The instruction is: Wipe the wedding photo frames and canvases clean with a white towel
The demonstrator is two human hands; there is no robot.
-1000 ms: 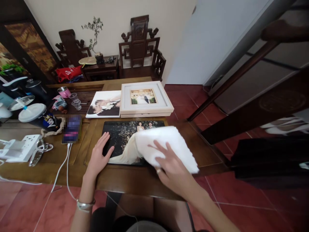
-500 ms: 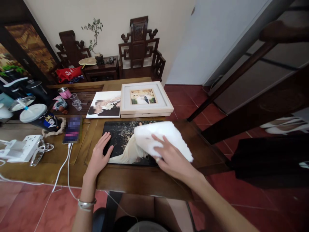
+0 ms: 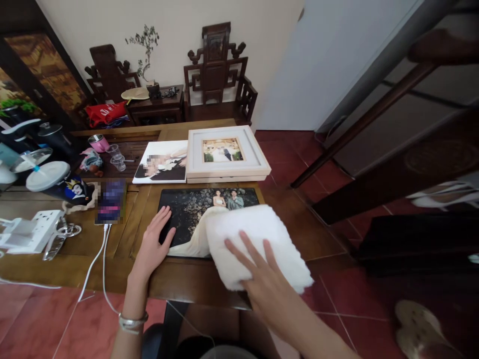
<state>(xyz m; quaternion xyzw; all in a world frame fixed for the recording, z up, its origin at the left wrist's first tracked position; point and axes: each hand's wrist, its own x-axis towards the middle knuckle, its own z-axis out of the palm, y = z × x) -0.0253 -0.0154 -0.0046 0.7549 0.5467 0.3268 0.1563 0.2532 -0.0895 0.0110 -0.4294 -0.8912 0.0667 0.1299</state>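
Note:
A dark wedding photo panel (image 3: 187,214) lies flat on the wooden table in front of me. My left hand (image 3: 155,237) rests open on its left edge, thumb spread from the fingers. Fluffy and white, a folded cloth (image 3: 258,224) covers the panel's lower right part and hangs past its near edge. My right hand (image 3: 262,274) presses on top of this cloth and holds it, fingers spread; my thumb is hidden.
Behind the panel lie a light wooden picture frame (image 3: 228,172) and a white-edged photo print (image 3: 160,162). To the left are a charging phone (image 3: 111,202), a lidded cup (image 3: 71,187) and a power strip (image 3: 45,232). A dark wooden chair (image 3: 374,184) stands at the right.
My right hand has drawn the cloth toward me and slightly right, uncovering the two figures at the panel's top. My left hand has stayed on the left edge.

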